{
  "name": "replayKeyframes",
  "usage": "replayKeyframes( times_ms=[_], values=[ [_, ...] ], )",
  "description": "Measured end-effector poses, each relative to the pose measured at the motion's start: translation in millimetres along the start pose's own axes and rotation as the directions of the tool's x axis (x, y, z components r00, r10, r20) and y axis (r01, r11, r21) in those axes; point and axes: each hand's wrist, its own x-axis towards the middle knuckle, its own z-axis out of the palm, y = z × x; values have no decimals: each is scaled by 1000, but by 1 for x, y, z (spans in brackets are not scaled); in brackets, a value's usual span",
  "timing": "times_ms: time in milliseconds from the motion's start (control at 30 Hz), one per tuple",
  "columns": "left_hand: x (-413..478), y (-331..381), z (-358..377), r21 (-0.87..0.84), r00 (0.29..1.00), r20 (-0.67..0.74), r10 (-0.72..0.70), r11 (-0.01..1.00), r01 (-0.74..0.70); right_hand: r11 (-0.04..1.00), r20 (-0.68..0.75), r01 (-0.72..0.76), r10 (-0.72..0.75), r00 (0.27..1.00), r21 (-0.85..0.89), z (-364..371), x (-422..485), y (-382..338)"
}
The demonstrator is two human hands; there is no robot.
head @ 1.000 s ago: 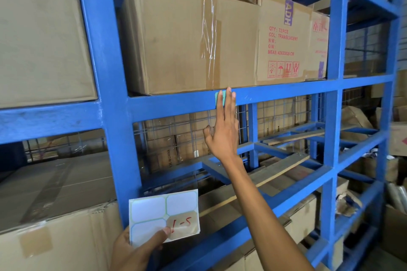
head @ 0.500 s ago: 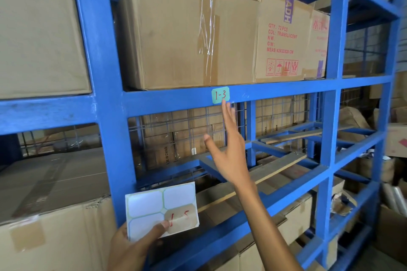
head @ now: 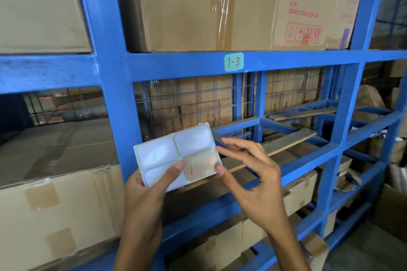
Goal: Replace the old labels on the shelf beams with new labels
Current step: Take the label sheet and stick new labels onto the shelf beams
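A green label (head: 234,62) marked "1-3" in red is stuck on the blue shelf beam (head: 297,57). Below it, my left hand (head: 145,196) grips a white label sheet (head: 174,156) with green-edged cells, its thumb pressed on the sheet's front. The sheet's lower right cell (head: 201,164) looks brownish with a red mark. My right hand (head: 253,174) is at that cell's right edge, thumb and fingertips touching the sheet's corner, the fingers curled toward it.
Blue steel racking with an upright (head: 110,72) at left and another upright (head: 352,99) at right. Cardboard boxes (head: 198,6) fill the upper shelf and more boxes (head: 55,193) sit lower left. Wire mesh and wooden planks (head: 286,143) lie behind the hands.
My right hand left the "1-3" label on the beam and came down to the sheet's corner. My left hand raised the sheet. The view moved closer.
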Motion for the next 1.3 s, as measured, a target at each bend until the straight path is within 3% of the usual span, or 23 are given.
replayKeyframes(
  times_ms=[700, 933, 1167, 1300],
  values=[
    [-10, -18, -10, 0, 993, -50, -107, 994, 107, 984, -45, 13, -21, 999, -180, 31, -29, 14],
    [-8, -28, -19, 48, 983, -96, -155, 986, 160, 985, -40, -175, 175, 984, 16, 35, -32, 19],
    [-2, -48, -27, 129, 979, -127, -162, 976, 178, 986, 28, -165, 164, 986, 27, 32, -50, 21],
    [-4, -65, -38, 147, 958, -145, -248, 952, 268, 936, 144, -265, 236, 961, 233, 26, -73, 30]
  ],
)
